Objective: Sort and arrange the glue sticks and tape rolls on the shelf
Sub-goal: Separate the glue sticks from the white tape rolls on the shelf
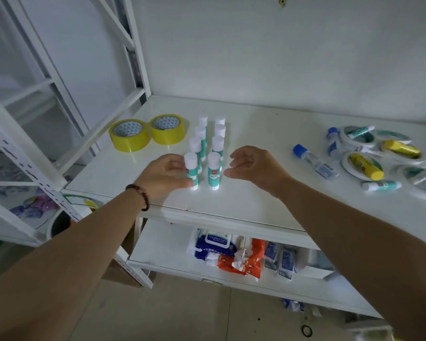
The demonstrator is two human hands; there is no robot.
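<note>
Several white-and-teal glue sticks (pixel 214 171) stand upright in two rows on the white shelf (pixel 244 200). My left hand (pixel 166 174) touches the nearest stick of the left row (pixel 191 169) with its fingertips. My right hand (pixel 255 166) hovers just right of the rows, fingers curled and apart, holding nothing. Two yellow tape rolls (pixel 129 134) (pixel 167 129) lie side by side left of the sticks. At the right lies a jumble of white tape rolls (pixel 362 166), yellow glue sticks (pixel 401 148), teal glue sticks (pixel 381 185) and blue-capped glue bottles (pixel 314 164).
White shelf uprights (pixel 138 45) and diagonal braces stand at the left. A lower shelf (pixel 172 244) holds wipe packets (pixel 214 244) and an orange packet (pixel 251 259). The wall is close behind the shelf. A black ring (pixel 306 331) lies on the floor.
</note>
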